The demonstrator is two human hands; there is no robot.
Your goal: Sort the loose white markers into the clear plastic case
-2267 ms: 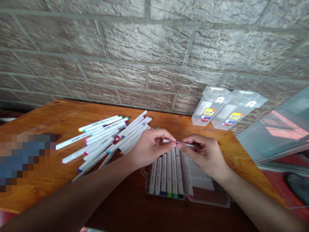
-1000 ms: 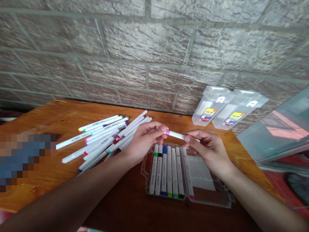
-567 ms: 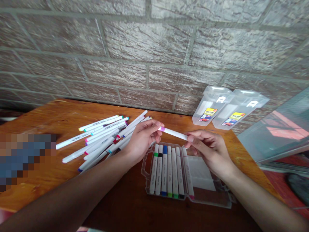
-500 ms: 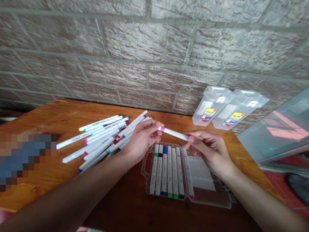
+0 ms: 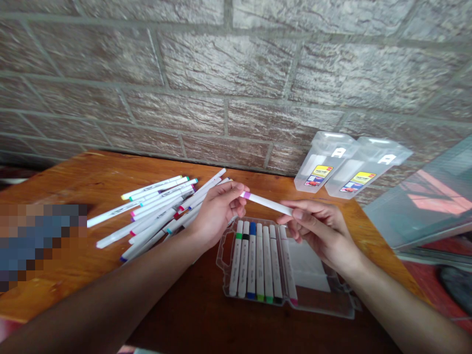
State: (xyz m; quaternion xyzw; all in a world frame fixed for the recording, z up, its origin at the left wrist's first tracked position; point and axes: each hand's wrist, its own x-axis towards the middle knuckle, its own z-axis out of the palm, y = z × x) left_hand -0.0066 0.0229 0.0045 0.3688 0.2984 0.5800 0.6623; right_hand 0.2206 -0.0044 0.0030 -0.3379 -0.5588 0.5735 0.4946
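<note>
Both hands hold one white marker with a pink band (image 5: 266,202) level above a clear plastic case (image 5: 313,290). My left hand (image 5: 217,212) pinches its left, pink-banded end between thumb and fingertips. My right hand (image 5: 320,232) grips the other end with curled fingers. In the case below, several white markers (image 5: 258,260) lie side by side with coloured caps, filling its left half; a white sheet lines the right half.
A loose pile of white markers (image 5: 158,209) lies on the wooden table (image 5: 73,187) to the left. Two empty clear marker cases (image 5: 346,164) lean on the brick wall at the back right. A blurred patch covers the left edge.
The marker has come up from the row in the case and now hangs level above it. Over the last half second both hands have barely moved.
</note>
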